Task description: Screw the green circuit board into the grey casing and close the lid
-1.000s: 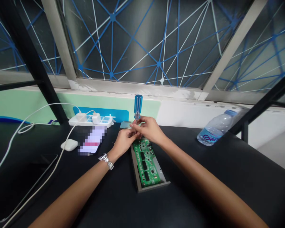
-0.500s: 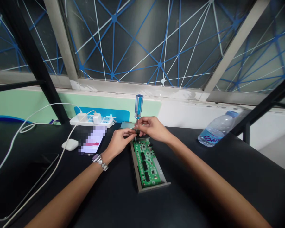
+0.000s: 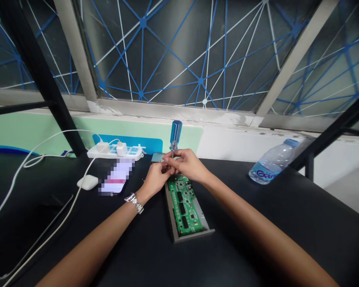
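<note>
A screwdriver (image 3: 176, 133) with a clear blue handle stands nearly upright, handle up, over the far end of a green circuit board (image 3: 187, 207). My right hand (image 3: 190, 165) pinches its metal shaft just below the handle. Closed beside the lower shaft is my left hand (image 3: 157, 175), its fingertips pressed together against those of the right. What the left fingers pinch is hidden, and so is the screwdriver's tip. The board lies in a grey metal tray (image 3: 172, 223) with raised edges.
Behind my left hand lies a flat metal piece (image 3: 157, 158). To the left are a phone (image 3: 118, 177), a white earbud case (image 3: 87, 182), a power strip (image 3: 134, 151) and loose white cables (image 3: 73, 207). A water bottle (image 3: 273, 161) leans at the right.
My left hand has shifted right and turned, its fingers now meeting the right hand's at the shaft. The right fingers have moved slightly left, and the screwdriver tilts a little more to the right.
</note>
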A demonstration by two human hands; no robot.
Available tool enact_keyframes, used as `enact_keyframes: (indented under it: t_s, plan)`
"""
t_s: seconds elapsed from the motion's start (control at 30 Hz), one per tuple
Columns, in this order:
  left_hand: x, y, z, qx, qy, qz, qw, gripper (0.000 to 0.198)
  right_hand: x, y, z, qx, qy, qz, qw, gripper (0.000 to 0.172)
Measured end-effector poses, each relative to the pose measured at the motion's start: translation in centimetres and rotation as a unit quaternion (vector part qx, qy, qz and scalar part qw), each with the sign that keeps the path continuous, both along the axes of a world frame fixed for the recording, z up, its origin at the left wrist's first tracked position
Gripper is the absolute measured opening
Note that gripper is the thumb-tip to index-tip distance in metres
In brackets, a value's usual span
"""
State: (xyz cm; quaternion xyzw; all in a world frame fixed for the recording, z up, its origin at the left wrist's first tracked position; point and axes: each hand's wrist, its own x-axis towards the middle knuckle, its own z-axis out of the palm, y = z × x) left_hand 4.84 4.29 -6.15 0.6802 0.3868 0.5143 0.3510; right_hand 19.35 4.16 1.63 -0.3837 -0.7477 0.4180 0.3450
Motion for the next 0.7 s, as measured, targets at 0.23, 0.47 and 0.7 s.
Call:
enact_keyframes:
  t_s: [0.23,0.47,0.7]
  plan:
    - [0.2,-0.6,0.4,-0.04,-0.056,-0.036,0.997,0.021,0.8,0.4,0.1,0.103,-0.059,-0.067,0.991,0.027]
    - [-1.2,-1.4,1.3,-0.026,-0.041,-0.032,0.998,0.019,1.4,0.8,0.3,0.018,0.0,-0.023,1.0,0.032]
    - [-2.0,-1.5,1.3,-0.005,0.001,0.008,1.0,0.015,1.1,0.3,0.6,0.017,-0.018,0.036,0.999,0.023]
